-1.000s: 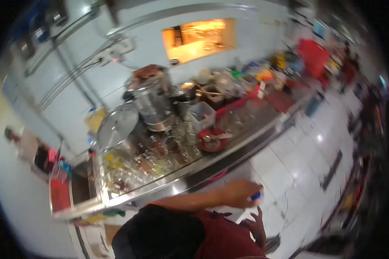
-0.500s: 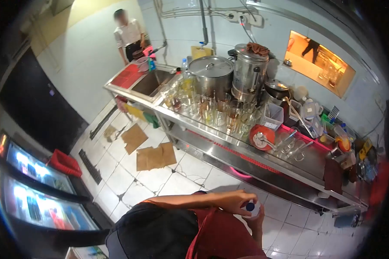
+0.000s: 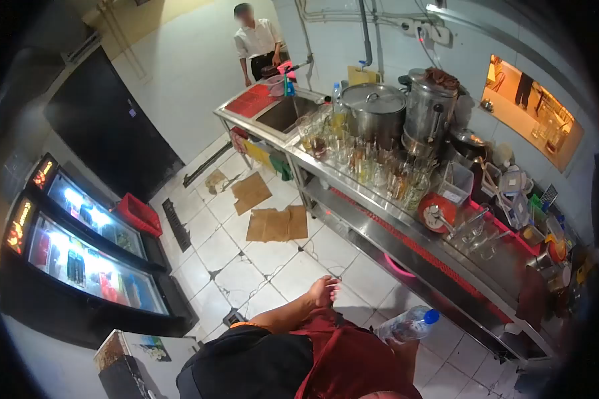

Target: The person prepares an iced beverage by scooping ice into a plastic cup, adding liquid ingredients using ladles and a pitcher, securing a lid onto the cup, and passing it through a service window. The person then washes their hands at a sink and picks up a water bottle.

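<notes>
A clear plastic bottle [image 3: 400, 328] with a blue cap [image 3: 431, 316] is tilted in front of me, its capped end toward the right. My right hand [image 3: 406, 344] grips it low down, mostly hidden behind the bottle. Off to the left, my left hand [image 3: 324, 290] is in front of my red apron [image 3: 339, 346], over the tiled floor. Its fingers are apart and hold nothing.
A steel counter [image 3: 472, 256] along the wall carries many glasses [image 3: 373, 166], a large pot [image 3: 374, 116] and an urn [image 3: 429, 113]. A person [image 3: 256, 40] stands past the sink [image 3: 286, 114]. Lit fridges [image 3: 86, 259] line the left; cardboard [image 3: 277, 224] lies on the floor.
My left hand has come away from the bottle's cap and moved left. The bottle now leans, with its cap toward the right. My view has turned left, so the room appears shifted right.
</notes>
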`<state>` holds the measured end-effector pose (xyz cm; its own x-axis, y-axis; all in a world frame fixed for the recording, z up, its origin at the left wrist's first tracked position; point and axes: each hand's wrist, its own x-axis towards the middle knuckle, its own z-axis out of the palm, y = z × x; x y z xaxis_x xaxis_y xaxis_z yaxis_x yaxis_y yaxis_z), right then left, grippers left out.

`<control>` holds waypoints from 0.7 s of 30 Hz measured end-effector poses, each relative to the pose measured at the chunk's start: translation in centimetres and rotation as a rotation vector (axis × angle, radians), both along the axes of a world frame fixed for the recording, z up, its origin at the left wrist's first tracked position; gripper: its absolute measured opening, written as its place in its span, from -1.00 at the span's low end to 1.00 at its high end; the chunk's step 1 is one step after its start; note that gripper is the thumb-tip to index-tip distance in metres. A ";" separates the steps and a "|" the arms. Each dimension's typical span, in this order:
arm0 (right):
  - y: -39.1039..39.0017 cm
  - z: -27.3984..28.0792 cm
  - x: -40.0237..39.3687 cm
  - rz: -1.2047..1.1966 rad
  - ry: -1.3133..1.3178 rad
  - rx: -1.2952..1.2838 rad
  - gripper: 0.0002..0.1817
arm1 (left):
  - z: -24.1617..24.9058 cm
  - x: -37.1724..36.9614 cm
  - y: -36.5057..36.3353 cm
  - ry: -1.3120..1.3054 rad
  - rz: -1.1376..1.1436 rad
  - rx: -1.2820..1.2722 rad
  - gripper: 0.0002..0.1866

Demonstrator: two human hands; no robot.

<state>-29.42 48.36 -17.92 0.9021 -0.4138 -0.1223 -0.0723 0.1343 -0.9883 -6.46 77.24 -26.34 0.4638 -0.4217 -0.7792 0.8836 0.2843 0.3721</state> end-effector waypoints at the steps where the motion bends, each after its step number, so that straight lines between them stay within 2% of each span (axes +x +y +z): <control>1: -1.1 -2.0 -0.8 0.008 0.014 0.005 -0.24 | -3.2 -0.6 2.3 -0.035 0.021 0.184 -0.59; 3: -2.7 -6.2 -2.2 0.082 0.047 -0.312 0.03 | -6.6 -2.8 6.8 0.027 -0.056 0.444 -0.55; 5: -2.2 -1.0 -1.6 0.057 0.283 -0.002 0.01 | -10.2 -5.5 11.6 -0.075 -0.394 0.719 -0.48; 7: -1.6 0.2 -1.5 -0.017 0.175 0.139 -0.05 | -11.7 -6.9 14.8 -0.276 -1.117 1.022 -0.46; 9: -2.1 -0.6 -1.7 -0.031 0.171 0.112 -0.07 | -15.1 -8.6 17.0 -0.446 -1.553 1.015 -0.45; 10: -2.3 -0.9 -1.6 -0.036 0.159 0.087 -0.09 | -16.4 -9.2 17.3 -0.404 -1.481 0.957 -0.45; 13: -1.1 -0.5 -0.3 -0.137 0.015 0.201 -0.11 | -15.7 -8.8 15.5 -0.819 -1.601 0.863 -0.59; 14: -1.2 -1.1 0.2 -0.139 0.014 0.202 -0.11 | -15.3 -8.1 14.9 -0.860 -1.557 0.857 -0.63; 15: -1.7 -2.0 0.7 -0.084 0.096 0.162 -0.10 | -15.4 -7.6 14.4 -0.767 -1.378 0.897 -0.64; 16: -1.8 -2.5 1.1 -0.025 0.179 0.120 -0.09 | -17.1 -6.6 14.3 -0.765 -1.377 0.897 -0.64; 18: 0.0 0.4 4.0 -0.020 0.200 0.095 -0.09 | -21.0 -4.7 15.1 -1.223 -1.458 0.843 -0.57; 19: 0.8 1.5 5.0 -0.019 0.219 0.068 -0.08 | -20.3 -4.2 15.1 -1.220 -1.458 0.842 -0.57; 21: 1.0 -1.3 6.6 0.082 0.155 -0.043 -0.05 | -18.1 -1.4 14.8 -0.900 -1.355 0.865 -0.51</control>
<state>-22.80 49.32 -19.19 0.9047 -0.3477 -0.2462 -0.2332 0.0793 -0.9692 -7.85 92.05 -44.49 0.5370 -0.4806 -0.6933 -0.2089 -0.8720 0.4426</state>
